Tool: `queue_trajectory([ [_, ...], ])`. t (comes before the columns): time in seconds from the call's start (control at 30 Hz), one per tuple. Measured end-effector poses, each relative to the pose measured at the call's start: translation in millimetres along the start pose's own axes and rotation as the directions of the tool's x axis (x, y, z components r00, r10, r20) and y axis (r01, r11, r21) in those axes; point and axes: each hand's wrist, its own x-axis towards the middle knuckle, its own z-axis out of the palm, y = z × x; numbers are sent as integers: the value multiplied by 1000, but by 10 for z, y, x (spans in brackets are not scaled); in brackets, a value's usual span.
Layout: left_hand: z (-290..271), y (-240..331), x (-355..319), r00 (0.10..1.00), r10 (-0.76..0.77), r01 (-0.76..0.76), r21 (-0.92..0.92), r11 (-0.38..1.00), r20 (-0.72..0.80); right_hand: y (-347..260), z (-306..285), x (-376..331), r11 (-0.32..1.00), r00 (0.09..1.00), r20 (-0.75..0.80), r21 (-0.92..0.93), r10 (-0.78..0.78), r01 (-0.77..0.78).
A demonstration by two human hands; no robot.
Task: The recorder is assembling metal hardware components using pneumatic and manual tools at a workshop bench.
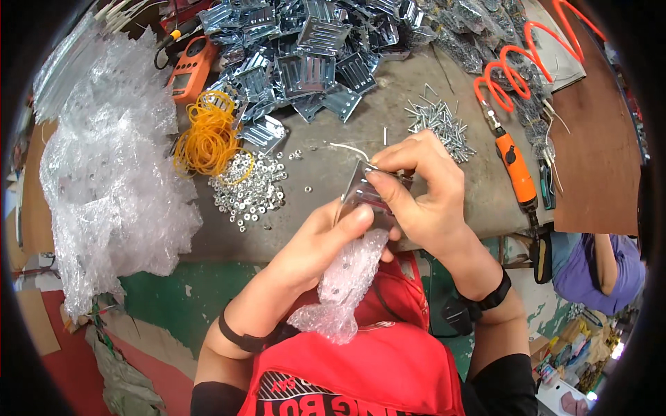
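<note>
My left hand [316,243] grips a shiny slotted metal plate [361,191] by its lower left side, in front of my chest. The thumb and fingers of my right hand [433,191] are closed on the plate's upper right edge. A short white wire [349,148] sticks out at the plate's top, beside the right fingertips; its other end is hidden. Below the plate hangs a crumpled strip of bubble wrap [347,284], its upper end by the left fingers. Whether it is fixed to the plate, I cannot tell.
Slotted plates [305,73] pile up at the back. Nearer lie yellow rubber bands [208,135], small nuts [250,191] and screws [444,128]. Bubble wrap sheets [118,166] cover the left; an orange meter [191,69] and orange power screwdriver [515,166] flank the pile. Someone in purple [607,274] sits at right.
</note>
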Motion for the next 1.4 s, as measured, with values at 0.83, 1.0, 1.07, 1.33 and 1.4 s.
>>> queue_trajectory([
  [0.83,-173,34,-233,952,96,-32,218,975,-290,42,-764,131,622,647,115,194,754,-759],
  [1.0,-162,10,-201,943,173,-100,254,962,-284,1037,-734,590,762,880,157,-582,448,-284],
  [1.07,-211,32,-163,916,247,-141,323,936,-316,1176,-641,762,638,827,137,-708,546,-304],
  [1.33,-216,171,-247,794,421,-332,269,904,-439,1469,-623,884,602,700,150,-652,698,-461],
  [1.4,-244,140,-259,838,357,-311,178,934,-412,1445,-534,911,636,715,173,-627,677,-450],
])
